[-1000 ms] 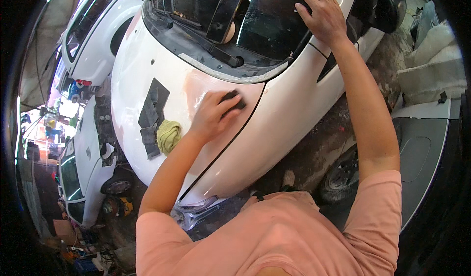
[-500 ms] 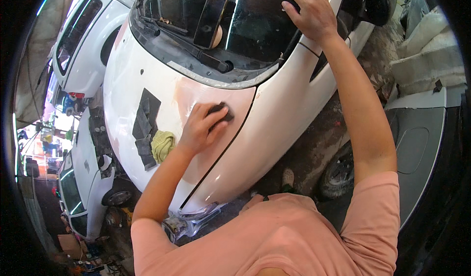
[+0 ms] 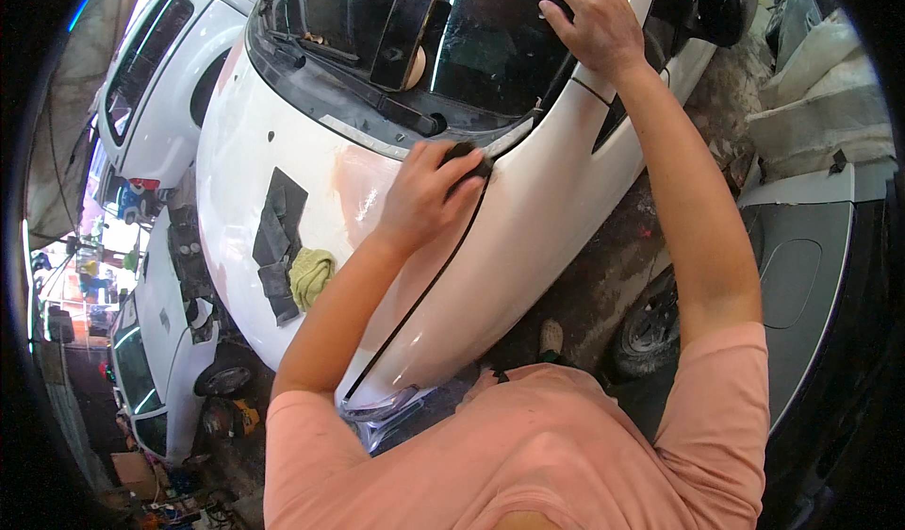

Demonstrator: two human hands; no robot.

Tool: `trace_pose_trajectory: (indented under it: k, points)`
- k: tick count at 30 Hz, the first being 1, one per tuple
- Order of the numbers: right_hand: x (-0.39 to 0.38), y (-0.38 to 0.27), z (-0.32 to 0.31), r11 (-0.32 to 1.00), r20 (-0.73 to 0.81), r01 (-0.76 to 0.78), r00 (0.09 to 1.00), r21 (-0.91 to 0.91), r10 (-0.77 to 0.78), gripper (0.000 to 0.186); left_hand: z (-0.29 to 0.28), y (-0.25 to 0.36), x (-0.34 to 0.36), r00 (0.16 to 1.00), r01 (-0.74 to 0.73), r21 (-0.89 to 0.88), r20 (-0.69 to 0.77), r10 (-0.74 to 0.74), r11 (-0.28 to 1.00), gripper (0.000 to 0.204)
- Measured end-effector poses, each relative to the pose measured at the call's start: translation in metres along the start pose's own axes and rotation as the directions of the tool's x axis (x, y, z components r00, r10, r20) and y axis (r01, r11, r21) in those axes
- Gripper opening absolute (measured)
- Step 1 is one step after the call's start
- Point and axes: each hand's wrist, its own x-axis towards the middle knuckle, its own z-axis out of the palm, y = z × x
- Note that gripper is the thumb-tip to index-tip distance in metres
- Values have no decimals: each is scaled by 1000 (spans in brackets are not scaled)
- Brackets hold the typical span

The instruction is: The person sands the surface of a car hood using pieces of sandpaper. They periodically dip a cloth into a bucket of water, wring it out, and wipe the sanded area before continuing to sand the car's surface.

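My left hand [image 3: 424, 198] is closed round a dark sanding pad [image 3: 467, 159], pressed to the rear corner of the white car hood [image 3: 236, 143] near the windshield base. Part of the pad is hidden by my fingers. Around it the paint has a dull pinkish-beige sanded patch [image 3: 363, 186]. My right hand [image 3: 599, 23] lies with fingers apart at the edge of the windshield [image 3: 504, 30], holding nothing. Dark sandpaper sheets [image 3: 275, 214] lie on the hood beside a crumpled green cloth [image 3: 311, 278].
A phone [image 3: 403, 44] leans on the windshield above the wiper arm [image 3: 405, 115]. The side mirror [image 3: 728, 4] juts out beyond my right hand. A grey car panel [image 3: 797, 275] stands on my right. Other white vehicles [image 3: 156, 77] are parked at left.
My left hand has slid the sanding pad up and right, from the middle of the sanded patch to the hood's rear corner. My right hand has stayed in place.
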Motion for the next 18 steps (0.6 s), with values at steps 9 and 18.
trace_pose_trajectory:
  k: [9, 18]
  points:
    - [-1, 0, -5, 1000, -22, -1, 1000, 12, 2, 33, -21, -5, -49, 997, 70, 48, 29, -71, 996, 36]
    - [-3, 5, -8, 1000, -1, -14, 1000, 8, 14, 34, -20, -10, -56, 995, 92, 16, 31, -93, 996, 37]
